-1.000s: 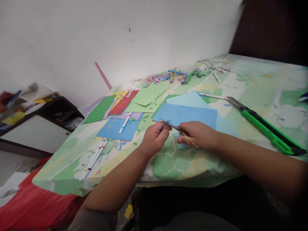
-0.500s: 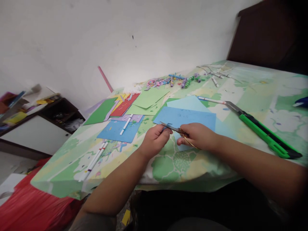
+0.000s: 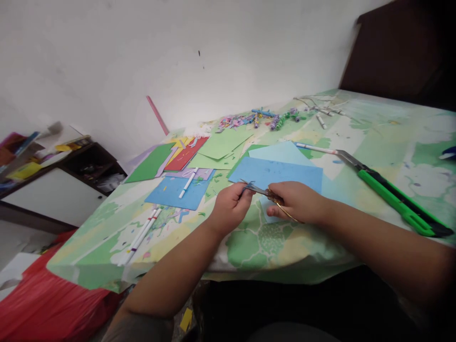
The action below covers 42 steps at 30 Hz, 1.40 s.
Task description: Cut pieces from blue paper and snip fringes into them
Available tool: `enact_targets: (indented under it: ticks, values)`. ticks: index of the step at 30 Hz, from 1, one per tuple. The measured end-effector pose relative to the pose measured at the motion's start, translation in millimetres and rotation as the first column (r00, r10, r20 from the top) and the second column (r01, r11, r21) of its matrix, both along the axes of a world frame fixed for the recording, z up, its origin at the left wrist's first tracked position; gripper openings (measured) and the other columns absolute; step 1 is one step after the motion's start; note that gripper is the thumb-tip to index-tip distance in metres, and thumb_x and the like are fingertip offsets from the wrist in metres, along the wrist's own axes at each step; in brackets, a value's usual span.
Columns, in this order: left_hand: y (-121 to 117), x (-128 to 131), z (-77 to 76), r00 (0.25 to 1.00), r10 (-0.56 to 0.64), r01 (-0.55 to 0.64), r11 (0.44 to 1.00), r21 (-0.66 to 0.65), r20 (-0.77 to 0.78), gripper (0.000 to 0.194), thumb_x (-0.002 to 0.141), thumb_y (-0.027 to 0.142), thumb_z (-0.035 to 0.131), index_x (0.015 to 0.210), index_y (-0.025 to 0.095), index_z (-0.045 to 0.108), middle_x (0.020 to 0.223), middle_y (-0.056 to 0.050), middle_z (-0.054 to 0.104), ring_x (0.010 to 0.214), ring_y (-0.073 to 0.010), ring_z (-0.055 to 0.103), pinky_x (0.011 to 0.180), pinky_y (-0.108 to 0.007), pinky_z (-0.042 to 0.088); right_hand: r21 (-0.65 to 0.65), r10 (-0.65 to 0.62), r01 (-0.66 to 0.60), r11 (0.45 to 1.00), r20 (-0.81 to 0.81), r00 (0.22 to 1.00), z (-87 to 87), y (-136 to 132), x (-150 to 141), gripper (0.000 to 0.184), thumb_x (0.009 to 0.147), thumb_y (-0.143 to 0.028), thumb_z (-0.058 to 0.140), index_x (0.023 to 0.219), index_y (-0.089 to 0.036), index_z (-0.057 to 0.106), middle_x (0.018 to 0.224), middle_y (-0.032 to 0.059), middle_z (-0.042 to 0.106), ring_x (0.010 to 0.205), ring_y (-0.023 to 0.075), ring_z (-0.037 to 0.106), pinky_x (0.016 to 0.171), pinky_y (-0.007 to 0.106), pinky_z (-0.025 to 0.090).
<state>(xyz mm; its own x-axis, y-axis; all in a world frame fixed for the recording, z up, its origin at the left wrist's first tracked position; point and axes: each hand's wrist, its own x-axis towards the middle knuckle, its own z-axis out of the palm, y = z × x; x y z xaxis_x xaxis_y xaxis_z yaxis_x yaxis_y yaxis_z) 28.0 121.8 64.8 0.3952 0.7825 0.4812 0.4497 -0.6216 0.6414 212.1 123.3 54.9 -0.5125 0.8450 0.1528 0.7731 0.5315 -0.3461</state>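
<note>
My right hand (image 3: pixel 297 202) is closed on scissors (image 3: pixel 265 191) with gold-coloured handles, blades pointing left. Between the pinched thumb and fingers of my left hand (image 3: pixel 231 209) is a small piece of blue paper (image 3: pixel 251 184), mostly hidden by the fingers. The blades lie at this piece, right by the left fingertips. Just behind both hands lies a blue sheet of paper (image 3: pixel 281 172), partly over a pale blue sheet (image 3: pixel 272 149).
A green box cutter (image 3: pixel 395 197) lies at right beside a marker (image 3: pixel 315 147). Coloured sheets, including a red one (image 3: pixel 185 154), a marker (image 3: pixel 188 184), paper scraps (image 3: pixel 233 122) and rolled paper pieces (image 3: pixel 280 121) cover the left and back. Two markers (image 3: pixel 144 232) lie near the front edge.
The scissors' handles look slightly more spread, and the blades have shifted a little at the blue paper piece. The whole view has moved slightly; the things on the table lie as before.
</note>
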Motion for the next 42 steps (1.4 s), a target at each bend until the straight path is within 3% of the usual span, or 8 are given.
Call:
enact_targets:
  ticks: [12,17,26,37,42]
  values:
    - [-1.9,1.1,0.3,0.999,0.035,-0.033,0.998,0.048,-0.041,0.020,0.080,0.025,0.038,0.068,0.017,0.053,0.049,0.002,0.047,0.053,-0.0106,0.046,0.052,-0.022,0.036,-0.011,0.040,-0.041,0.999,-0.009,0.999,-1.7,-0.4,-0.4,0.041,0.074,-0.059,0.037,0.065,-0.019,0.041,0.061,0.0015,0.049,0.054,0.0134,0.039,0.050,0.024,0.025]
    - [-1.2,0.3,-2.3,0.999,0.026,-0.026,0.999,-0.043,0.020,0.019,0.079,0.026,0.041,0.070,0.018,0.055,0.045,0.004,0.046,0.049,-0.0096,0.046,0.051,-0.022,0.037,0.041,0.017,-0.018,0.999,0.040,0.999,-1.4,0.4,0.2,0.042,0.074,-0.060,0.037,0.067,-0.019,0.044,0.061,0.0023,0.050,0.054,0.0142,0.041,0.049,0.024,0.023]
    - [2.9,0.7,-10.1,0.967,-0.068,0.142,0.945,-0.295,0.247,0.020,0.079,0.032,0.043,0.072,0.016,0.053,0.040,0.007,0.040,0.036,-0.0050,0.036,0.041,-0.019,0.032,0.121,-0.035,0.022,0.992,0.113,0.993,-0.3,-0.7,0.9,0.046,0.073,-0.062,0.038,0.071,-0.018,0.049,0.064,0.0052,0.056,0.058,0.0178,0.050,0.049,0.024,0.023]
    - [4.0,-0.3,-10.9,0.944,-0.118,0.221,0.918,-0.328,0.307,0.022,0.079,0.034,0.042,0.071,0.016,0.051,0.040,0.008,0.040,0.036,-0.0048,0.035,0.042,-0.020,0.032,0.150,-0.058,0.040,0.988,0.121,0.991,0.2,-1.2,0.7,0.047,0.071,-0.063,0.040,0.071,-0.018,0.051,0.063,0.0051,0.057,0.058,0.0172,0.051,0.048,0.024,0.023]
    - [3.7,-0.8,-9.6,0.969,-0.076,0.143,0.949,-0.282,0.236,0.021,0.080,0.032,0.042,0.072,0.016,0.052,0.040,0.008,0.041,0.037,-0.0048,0.036,0.042,-0.019,0.033,0.111,-0.066,0.054,0.992,0.109,0.992,1.9,-2.0,-0.3,0.045,0.071,-0.063,0.042,0.069,-0.018,0.048,0.062,0.0039,0.055,0.056,0.0165,0.048,0.047,0.024,0.022]
